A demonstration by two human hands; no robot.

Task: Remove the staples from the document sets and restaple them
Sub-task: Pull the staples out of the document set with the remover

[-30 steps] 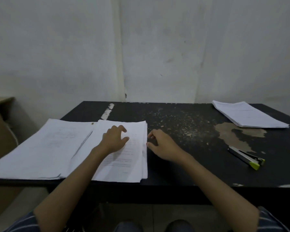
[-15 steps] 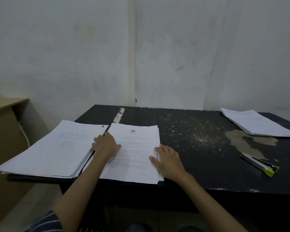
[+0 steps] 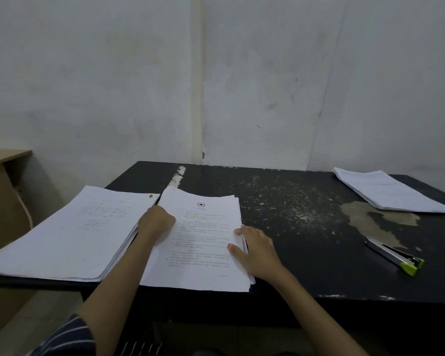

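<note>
A stack of printed document sets (image 3: 203, 242) lies at the front edge of the black table (image 3: 306, 265), its top page showing a star emblem and text. My left hand (image 3: 156, 221) sits at the stack's left edge with its fingers curled round that edge. My right hand (image 3: 257, 250) rests flat against the stack's right edge, thumb on the top page and fingers straight. A silver stapler with a green end (image 3: 396, 256) lies on the table well to the right of both hands.
A larger pile of papers (image 3: 70, 232) lies to the left and overhangs the table's left edge. Another pile (image 3: 391, 191) sits at the far right corner. The tabletop is flaked and worn. A wooden cabinet (image 3: 0, 201) stands at the left, with the wall behind.
Both hands moved from near the stack's top corner to its two sides. The left hand went to the left edge, the right hand came down along the right edge. The view shifted slightly.
</note>
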